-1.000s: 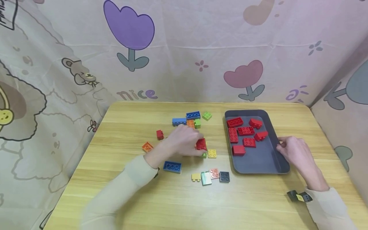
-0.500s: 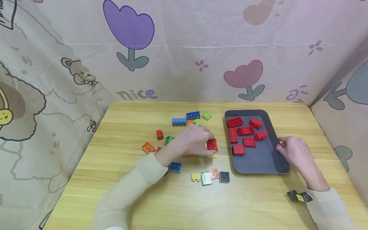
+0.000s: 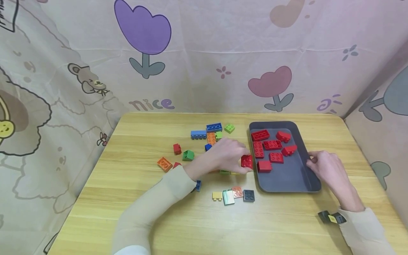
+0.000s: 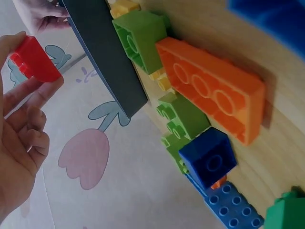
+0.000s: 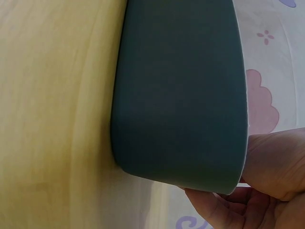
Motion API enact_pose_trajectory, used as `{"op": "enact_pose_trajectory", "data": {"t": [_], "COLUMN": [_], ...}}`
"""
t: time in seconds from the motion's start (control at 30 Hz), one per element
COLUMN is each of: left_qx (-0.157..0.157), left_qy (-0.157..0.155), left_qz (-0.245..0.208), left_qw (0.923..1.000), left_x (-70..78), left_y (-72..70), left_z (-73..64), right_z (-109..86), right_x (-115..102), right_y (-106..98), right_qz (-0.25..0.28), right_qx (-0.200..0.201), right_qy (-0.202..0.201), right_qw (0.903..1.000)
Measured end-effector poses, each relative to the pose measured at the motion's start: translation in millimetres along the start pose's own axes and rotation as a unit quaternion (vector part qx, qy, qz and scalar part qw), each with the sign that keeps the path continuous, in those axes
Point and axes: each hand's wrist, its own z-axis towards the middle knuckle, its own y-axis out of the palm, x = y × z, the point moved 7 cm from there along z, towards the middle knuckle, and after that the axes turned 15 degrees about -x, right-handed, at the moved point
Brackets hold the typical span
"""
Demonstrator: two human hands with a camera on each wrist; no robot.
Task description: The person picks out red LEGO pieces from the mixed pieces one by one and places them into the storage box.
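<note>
My left hand (image 3: pixel 227 156) pinches a red toy building brick (image 3: pixel 247 162) by thumb and fingertips, just left of the dark grey tray (image 3: pixel 290 180). In the left wrist view the red brick (image 4: pixel 38 59) is held off the table, its studs turned toward the palm. With curled fingers my right hand (image 3: pixel 328 173) grips the tray's right rim. The right wrist view shows the right hand (image 5: pixel 267 191) at the rim of the tray's outer wall (image 5: pixel 178 95). Several red bricks (image 3: pixel 276 158) lie spread in the tray's left and far parts.
Left of the tray lie loose bricks: green (image 3: pixel 188 155), orange (image 3: pixel 164 164), blue (image 3: pixel 198 135), lime (image 3: pixel 229 128) and a red one (image 3: pixel 177 149). Nearer are a small yellow brick (image 3: pixel 217 196), a pale teal one (image 3: pixel 228 197), a pink one (image 3: pixel 237 192) and a black one (image 3: pixel 249 196).
My left hand has moved right with the red brick, from among the loose bricks to the tray's left edge. The right hand and the tray have stayed in place.
</note>
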Motion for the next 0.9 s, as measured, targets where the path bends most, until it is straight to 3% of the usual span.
{"op": "enact_pose_trajectory", "data": {"t": [0.23,0.6,0.9], "left_qx": [-0.03,-0.035,-0.037], "left_qy": [0.01,0.003,0.019], "left_qz": [0.002,-0.011,0.006], "left_qw": [0.9995,0.9993,0.9991], "left_x": [2.8,6.3,14.2], "left_y": [-7.3,-21.9,-26.7], "left_z": [17.4,40.0,63.1], "right_z": [0.3,0.2,-0.5], "right_x": [-0.1,-0.7,-0.9], "right_y": [0.0,-0.5,-0.3], "right_qz": [-0.001,0.001,-0.005], "right_qx": [0.003,0.009,0.018], "right_qy": [-0.004,-0.002,-0.009], "right_qw": [1.0,1.0,0.9998]}}
